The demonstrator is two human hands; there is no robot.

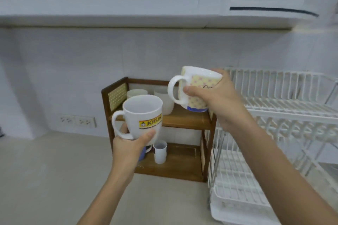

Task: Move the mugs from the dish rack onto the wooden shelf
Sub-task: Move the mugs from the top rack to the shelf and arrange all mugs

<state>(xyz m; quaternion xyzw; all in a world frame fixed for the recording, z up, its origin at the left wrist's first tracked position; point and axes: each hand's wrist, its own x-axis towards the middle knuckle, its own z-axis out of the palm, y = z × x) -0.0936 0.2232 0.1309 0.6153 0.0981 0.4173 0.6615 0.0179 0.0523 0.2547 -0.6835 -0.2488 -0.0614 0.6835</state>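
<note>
A person stands at a kitchen counter [54, 160], holding one mug in each hand in front of a small two-tier wooden shelf [184, 118].

The left hand [130, 145] cups the base of a white mug [141, 117] from below, thumb and fingers wrapped around its lower body. The mug is upright, mouth open to the camera, handle pointing left. A yellow and red label on its side reads "JOTUN"; the smaller line beneath is too blurred to read.

The right hand [217, 97] grips a patterned mug [196, 89] around its body, fingers closed on it. This mug is yellow with small pink marks and a blue band at the base, tilted, handle to the left. Dark script on it is mostly covered by the fingers and cannot be read.

The patterned mug hovers over the right end of the shelf's top tier, where pale cups [161, 98] already stand at the back. A white tumbler [160, 152] stands on the lower tier. The white dish rack [283, 107] to the right appears empty in the parts visible.

The step in hand looks like placing: both mugs are off the rack and near the shelf. Next, each needs levelling and lowering onto bare wood, clear of the cups already there.
</note>
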